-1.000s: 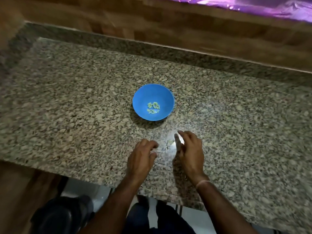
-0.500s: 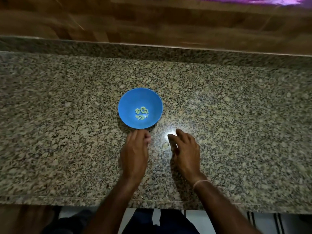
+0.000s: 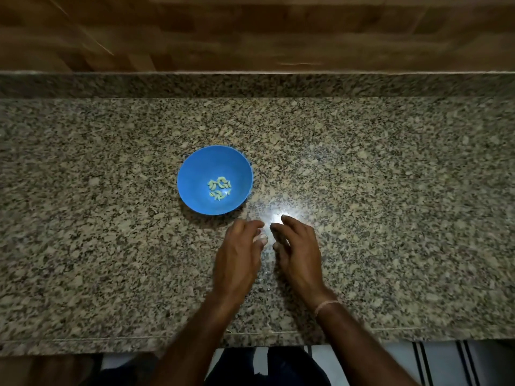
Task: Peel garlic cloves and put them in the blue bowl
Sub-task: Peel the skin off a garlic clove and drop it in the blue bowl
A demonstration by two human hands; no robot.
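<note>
Granite counter [image 3: 97, 246]: speckled, running the full width, with a raised granite strip along its far edge and a wood-patterned wall [image 3: 250, 32] behind that.

Blue bowl [image 3: 192, 171]: stands upright on the counter, left of centre, just far-left of the hands and not touching either. Contents: a small cluster of pale peeled garlic cloves [image 3: 219, 188] lying together at the bottom. The exact count cannot be read. The rest of the inner wall is bare.

Left hand [image 3: 239, 254]: back of the hand up, low over the counter just near-right of the bowl. Its fingers [image 3: 248, 225] are curled inward and lie close together, tips turned toward the right hand. A pale speck shows at the thumb tip; whether it is a clove, a scrap of skin or the nail cannot be told, nor whether the hand pinches anything.

Right hand [image 3: 298, 252]: just beside the left, with a narrow gap between them. Its fingers [image 3: 288, 220] are slightly spread and loosely bent, tips angled down to the counter; nothing is seen in its grip. A bright glare on the stone lies at the fingertips. A thin thread band [image 3: 327, 304] circles the wrist.

Near edge, right: striped flooring [image 3: 440, 363] below the counter.
</note>
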